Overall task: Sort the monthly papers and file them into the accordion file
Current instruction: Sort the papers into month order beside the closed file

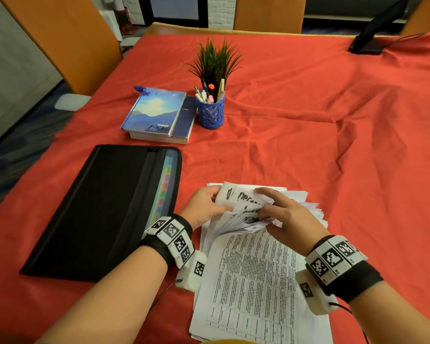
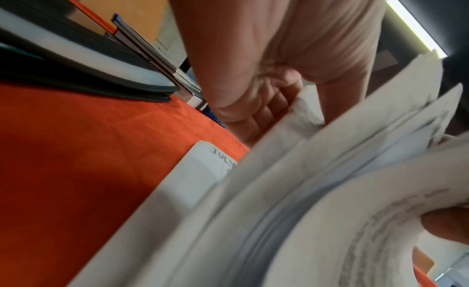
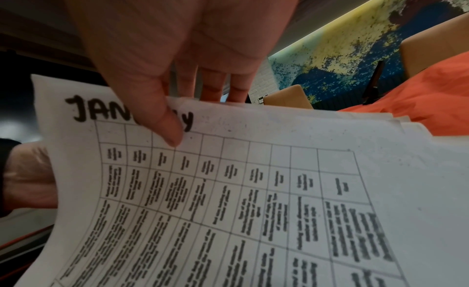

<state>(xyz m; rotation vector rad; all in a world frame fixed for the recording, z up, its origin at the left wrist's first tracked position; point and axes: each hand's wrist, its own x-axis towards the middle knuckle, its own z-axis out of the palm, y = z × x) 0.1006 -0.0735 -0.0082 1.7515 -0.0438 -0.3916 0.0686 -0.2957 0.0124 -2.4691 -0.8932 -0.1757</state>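
Pinching the papers (image 1: pixel 248 247), both hands' grip (image 1: pixel 293 219) fans sheets lettered "JAN…", "JULY".

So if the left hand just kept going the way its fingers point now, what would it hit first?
The left hand points right, already gripping the lifted sheets of the paper stack. Beyond them it would probably meet the right hand first, though depth is uncertain.

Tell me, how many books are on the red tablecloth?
2, stacked beside the blue pen holder: a sky-cover notebook lies on a thicker dark blue book. Nothing suggests more hidden.
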